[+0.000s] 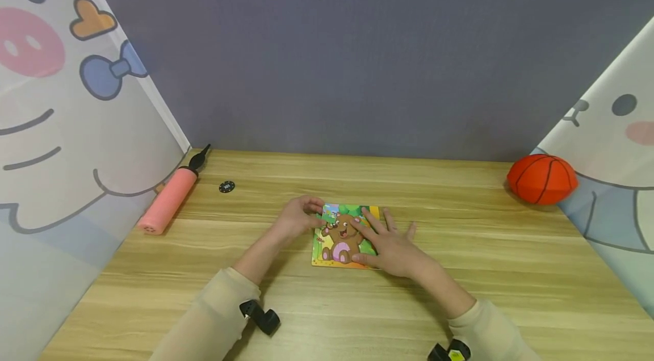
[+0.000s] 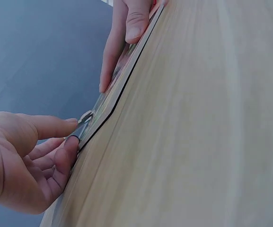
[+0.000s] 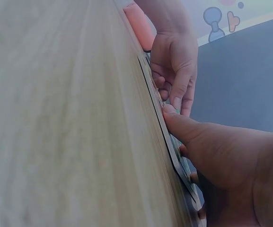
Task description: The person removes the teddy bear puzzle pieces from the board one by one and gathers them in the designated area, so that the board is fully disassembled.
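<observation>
A square picture puzzle with a brown bear on it lies flat on the wooden table, in the middle of the head view. At its upper left edge, my left hand pinches a small puzzle piece between thumb and fingers. That piece is tilted up from the board in the left wrist view; its printed face is mostly hidden. My right hand rests with spread fingers on the right part of the puzzle, covering some of the bear and the border.
A pink hand pump with a black nozzle lies at the table's left side. Close by is a black round chip. An orange-red ball with black lines sits at the far right. A grey panel stands behind the table.
</observation>
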`<state>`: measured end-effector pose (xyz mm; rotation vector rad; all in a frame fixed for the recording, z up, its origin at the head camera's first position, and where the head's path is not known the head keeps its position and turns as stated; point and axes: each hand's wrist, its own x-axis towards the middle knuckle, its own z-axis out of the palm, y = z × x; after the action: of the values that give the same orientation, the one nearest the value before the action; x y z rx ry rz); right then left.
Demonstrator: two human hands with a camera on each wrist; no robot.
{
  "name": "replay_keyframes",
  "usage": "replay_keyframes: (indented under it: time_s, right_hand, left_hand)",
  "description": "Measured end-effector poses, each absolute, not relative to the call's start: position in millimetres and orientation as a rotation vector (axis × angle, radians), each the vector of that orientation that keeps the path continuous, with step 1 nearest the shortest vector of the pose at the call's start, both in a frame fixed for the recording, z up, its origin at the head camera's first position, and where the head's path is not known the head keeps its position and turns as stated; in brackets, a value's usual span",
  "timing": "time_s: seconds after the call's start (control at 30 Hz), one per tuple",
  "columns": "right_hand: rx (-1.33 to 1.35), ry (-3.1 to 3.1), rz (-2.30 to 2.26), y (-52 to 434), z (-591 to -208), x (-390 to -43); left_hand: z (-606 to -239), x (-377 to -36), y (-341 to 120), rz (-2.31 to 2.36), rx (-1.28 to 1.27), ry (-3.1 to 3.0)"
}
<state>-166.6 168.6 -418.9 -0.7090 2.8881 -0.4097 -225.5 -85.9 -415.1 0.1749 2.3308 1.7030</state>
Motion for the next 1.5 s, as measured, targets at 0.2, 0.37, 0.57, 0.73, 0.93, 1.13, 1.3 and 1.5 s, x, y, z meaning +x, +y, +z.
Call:
replay_keyframes:
  time_s: [0.2,0.37,0.57,0.73,0.93,1.13,1.3,1.5]
  right_hand:
    - [-0.704,2.882,-0.399,167.8,-418.0,-166.3]
    - [-0.697,2.875,-0.394,167.6,-416.8,-166.2]
    - [-0.708,2.876,-0.398,168.4,-415.8,-166.0]
    - [-0.706,2.873,-0.401,167.7,-416.1,-166.5]
    - [-0.717,2.88,-0.405,166.5,-418.0,-166.7]
    - [-0.686,2.887,-0.424,167.0,-420.6,-166.8]
    - [-0.655,2.876,-0.449,168.0,-420.6,-166.7]
    - [-0.628,2.871,-0.472,168.4,-420.6,-166.8]
  left_hand:
    - [-415.7,-223.1,-85.4,1.703,0.171,2.328]
    - [-416.7,-222.7,-85.5,1.701,0.193,2.326]
    - [-416.1,-222.6,-85.6,1.7,0.197,2.32]
    - [-416.1,-223.5,-88.8,1.696,0.167,2.311]
    - [-416.6,-223.9,-94.8,1.742,0.132,2.287]
    - [-415.0,-223.6,-99.4,1.824,0.144,2.213]
    - [-414.0,-222.8,-105.6,1.832,0.127,2.207]
    - [-415.0,-222.0,-115.4,1.844,0.158,2.188]
